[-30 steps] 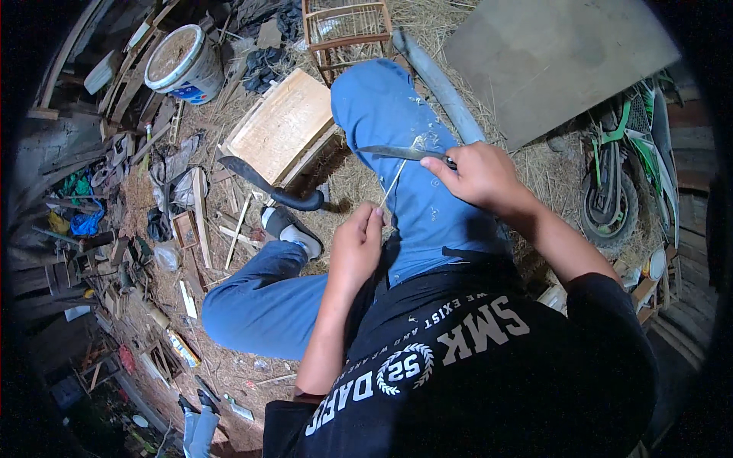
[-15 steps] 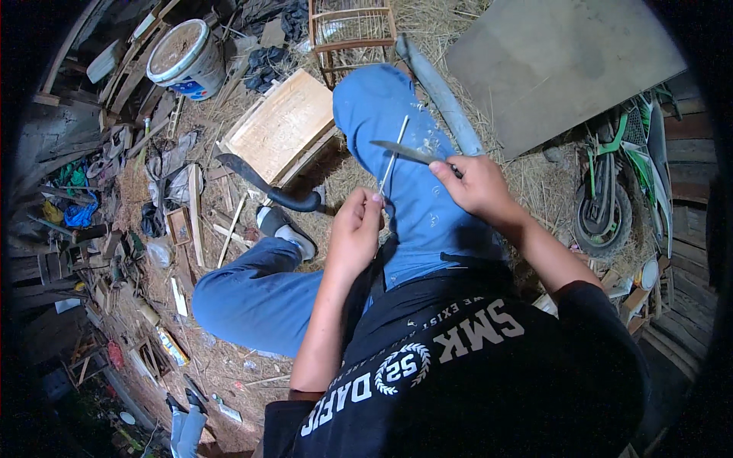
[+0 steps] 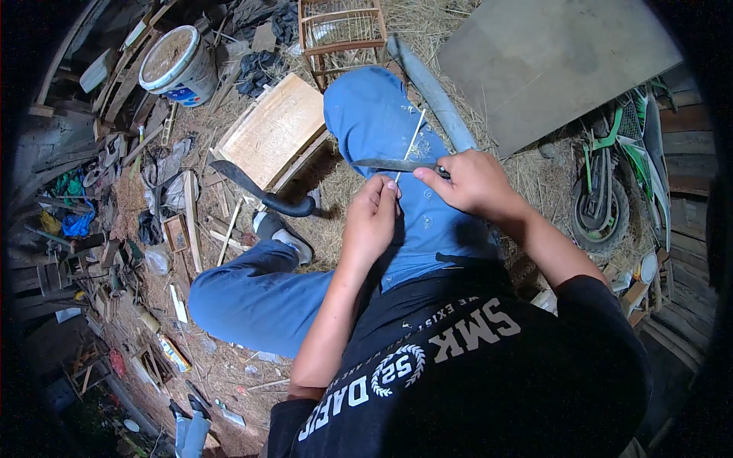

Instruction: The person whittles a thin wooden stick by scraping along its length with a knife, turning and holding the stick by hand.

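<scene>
My left hand (image 3: 374, 214) grips a thin pale stick (image 3: 417, 130) that slants up over my blue-clad right leg (image 3: 359, 99). My right hand (image 3: 473, 183) is closed on the dark handle of a knife (image 3: 385, 165), whose blade lies across the stick, just above my left fingertips. Small pale shavings dot the trouser leg. A curved black-handled blade (image 3: 256, 189) rests beside a pale wooden box (image 3: 267, 130) to the left of my knee.
Straw and wood scraps litter the floor around a white bucket (image 3: 177, 61). A wooden cage (image 3: 340, 27) and grey tube (image 3: 431, 84) lie ahead. At right are a grey board (image 3: 557, 53) and a motorbike (image 3: 599, 198). Another person's legs (image 3: 191, 431) show at lower left.
My left hand has moved up and right along my leg with the stick. The knife blade has shifted on the stick and now lies closer to my left fingers.
</scene>
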A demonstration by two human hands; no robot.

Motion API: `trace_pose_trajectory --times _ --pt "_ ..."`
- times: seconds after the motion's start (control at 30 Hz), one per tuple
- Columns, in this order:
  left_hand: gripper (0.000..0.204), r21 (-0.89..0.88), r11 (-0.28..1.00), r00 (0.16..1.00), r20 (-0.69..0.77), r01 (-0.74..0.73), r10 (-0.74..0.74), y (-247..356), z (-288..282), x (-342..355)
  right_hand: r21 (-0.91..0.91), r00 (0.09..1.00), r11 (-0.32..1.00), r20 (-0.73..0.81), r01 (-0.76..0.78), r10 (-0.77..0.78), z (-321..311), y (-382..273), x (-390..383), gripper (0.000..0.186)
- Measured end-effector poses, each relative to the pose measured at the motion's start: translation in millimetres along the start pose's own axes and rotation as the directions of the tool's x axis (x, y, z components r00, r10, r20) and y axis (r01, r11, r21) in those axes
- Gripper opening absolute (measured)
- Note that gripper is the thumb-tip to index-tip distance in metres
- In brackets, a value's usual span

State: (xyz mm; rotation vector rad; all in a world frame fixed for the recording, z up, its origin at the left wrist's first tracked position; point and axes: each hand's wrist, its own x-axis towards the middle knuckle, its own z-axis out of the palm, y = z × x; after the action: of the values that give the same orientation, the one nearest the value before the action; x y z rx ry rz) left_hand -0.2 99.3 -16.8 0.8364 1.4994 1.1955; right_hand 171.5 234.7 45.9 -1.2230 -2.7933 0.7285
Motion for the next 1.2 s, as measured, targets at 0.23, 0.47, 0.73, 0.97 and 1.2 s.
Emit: trace_pose_trajectory --times 0.23,0.47,0.73,0.97,1.2 --pt "0.026 0.128 0.991 0.998 -0.037 -0.041 0.046 0 -1 1 -0.038 0.999 0.999 0.037 0.017 -0.015 -4 -3 6 0.07" --pt "0.025 0.182 0.983 0.999 -0.04 0.008 -0.001 -6 -16 -37 -0.024 0.998 0.998 -0.03 -0.053 0.052 1 8 7 0.068" --pt "0.026 0.156 0.982 0.994 -0.009 0.111 -0.111 -6 -26 -57 0.094 0.994 0.989 -0.008 -0.11 0.112 4 16 5 0.068" --pt "0.03 0.009 0.998 0.996 0.066 0.062 -0.062 8 -11 -17 0.028 0.998 1.0 0.067 -0.004 0.002 -6 5 -2 0.068" --pt "0.029 -0.09 0.978 0.98 0.088 0.187 -0.179 2 -15 -24 -0.051 1.0 0.999 0.007 0.016 -0.016 -4 8 4 0.064"
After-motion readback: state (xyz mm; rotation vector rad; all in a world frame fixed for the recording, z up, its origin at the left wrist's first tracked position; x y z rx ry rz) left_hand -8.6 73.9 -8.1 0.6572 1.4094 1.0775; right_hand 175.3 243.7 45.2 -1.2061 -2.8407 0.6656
